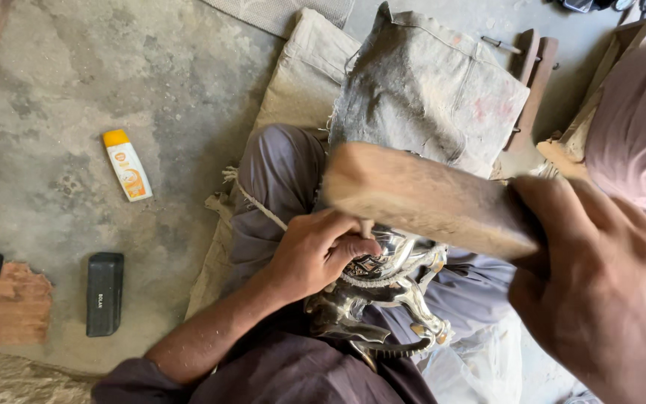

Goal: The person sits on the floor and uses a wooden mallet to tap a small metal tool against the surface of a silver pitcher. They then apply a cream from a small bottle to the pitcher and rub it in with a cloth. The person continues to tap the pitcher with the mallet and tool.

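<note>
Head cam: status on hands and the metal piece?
Left hand grips a small tool against the shiny metal figure in the lap. Right hand holds a wooden block raised above it. Nothing between block and tool.

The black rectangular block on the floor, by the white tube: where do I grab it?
Judging by its shape, take the black block across its narrow width, pinching the two long sides from straight above. It lies flat on the concrete floor, long axis running away from the person, with bare floor on both long sides.
</note>
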The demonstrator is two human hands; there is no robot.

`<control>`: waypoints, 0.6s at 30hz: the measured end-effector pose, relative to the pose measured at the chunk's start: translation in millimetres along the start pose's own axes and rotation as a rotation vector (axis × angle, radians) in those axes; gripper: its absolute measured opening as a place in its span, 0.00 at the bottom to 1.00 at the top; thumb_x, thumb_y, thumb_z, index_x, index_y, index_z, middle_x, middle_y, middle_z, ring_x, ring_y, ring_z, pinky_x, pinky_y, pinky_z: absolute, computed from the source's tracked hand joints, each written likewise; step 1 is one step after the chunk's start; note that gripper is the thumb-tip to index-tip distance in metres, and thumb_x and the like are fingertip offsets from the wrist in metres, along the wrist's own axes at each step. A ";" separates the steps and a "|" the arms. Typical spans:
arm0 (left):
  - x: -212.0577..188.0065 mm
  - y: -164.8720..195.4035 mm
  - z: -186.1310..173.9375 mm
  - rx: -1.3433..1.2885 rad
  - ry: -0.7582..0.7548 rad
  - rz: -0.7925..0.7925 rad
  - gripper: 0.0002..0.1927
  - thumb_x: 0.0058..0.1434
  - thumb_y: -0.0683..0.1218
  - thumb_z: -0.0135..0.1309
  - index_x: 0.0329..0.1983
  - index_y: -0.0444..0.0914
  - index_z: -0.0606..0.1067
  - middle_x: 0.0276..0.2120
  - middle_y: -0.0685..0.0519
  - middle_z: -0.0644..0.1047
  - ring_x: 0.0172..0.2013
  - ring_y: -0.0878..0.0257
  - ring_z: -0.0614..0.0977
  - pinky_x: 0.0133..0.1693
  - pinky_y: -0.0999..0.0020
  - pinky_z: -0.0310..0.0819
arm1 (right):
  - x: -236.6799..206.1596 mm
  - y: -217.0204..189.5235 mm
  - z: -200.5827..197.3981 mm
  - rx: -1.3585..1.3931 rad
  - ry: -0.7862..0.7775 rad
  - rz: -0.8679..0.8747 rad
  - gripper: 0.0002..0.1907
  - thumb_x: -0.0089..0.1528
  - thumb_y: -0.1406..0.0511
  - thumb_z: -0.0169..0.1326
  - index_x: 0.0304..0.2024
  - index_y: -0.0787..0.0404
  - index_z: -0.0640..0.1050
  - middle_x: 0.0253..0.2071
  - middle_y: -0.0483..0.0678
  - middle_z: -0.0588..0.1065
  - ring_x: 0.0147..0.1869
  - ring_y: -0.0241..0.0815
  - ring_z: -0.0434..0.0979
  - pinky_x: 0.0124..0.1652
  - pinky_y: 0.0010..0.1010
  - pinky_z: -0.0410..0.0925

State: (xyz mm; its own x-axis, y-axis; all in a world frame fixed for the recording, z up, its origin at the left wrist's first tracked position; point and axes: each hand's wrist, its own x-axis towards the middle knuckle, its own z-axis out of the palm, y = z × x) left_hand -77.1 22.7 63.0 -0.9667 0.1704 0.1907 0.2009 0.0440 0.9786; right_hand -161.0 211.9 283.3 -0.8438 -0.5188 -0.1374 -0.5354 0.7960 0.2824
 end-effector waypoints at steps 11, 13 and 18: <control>29.8 -2.0 1.9 0.508 -0.547 0.410 0.18 0.78 0.42 0.47 0.64 0.59 0.67 0.24 0.56 0.74 0.16 0.68 0.72 0.12 0.76 0.68 | -154.9 1.5 128.4 0.277 0.291 0.262 0.17 0.64 0.70 0.61 0.53 0.63 0.73 0.45 0.54 0.77 0.47 0.53 0.79 0.48 0.38 0.69; 28.9 -7.3 2.2 0.429 -0.544 0.355 0.18 0.78 0.42 0.48 0.65 0.57 0.67 0.30 0.57 0.76 0.19 0.69 0.75 0.15 0.76 0.69 | -160.5 -6.0 145.8 0.289 0.283 0.331 0.15 0.65 0.72 0.56 0.54 0.64 0.73 0.44 0.52 0.75 0.47 0.52 0.77 0.49 0.37 0.69; 25.3 -27.4 -10.5 -0.020 -0.200 0.280 0.29 0.69 0.43 0.61 0.68 0.54 0.63 0.45 0.55 0.80 0.38 0.67 0.86 0.34 0.77 0.85 | -156.1 -10.1 160.4 -0.067 0.105 0.325 0.21 0.59 0.70 0.53 0.55 0.63 0.76 0.39 0.50 0.74 0.39 0.48 0.74 0.44 0.38 0.65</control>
State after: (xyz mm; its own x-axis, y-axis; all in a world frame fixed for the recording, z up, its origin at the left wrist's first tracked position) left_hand -108.8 15.4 41.8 -0.8240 0.3625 0.4355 0.4491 -0.0508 0.8920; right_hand -29.8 334.9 149.6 -0.9595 -0.2733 0.0679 -0.2323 0.9045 0.3576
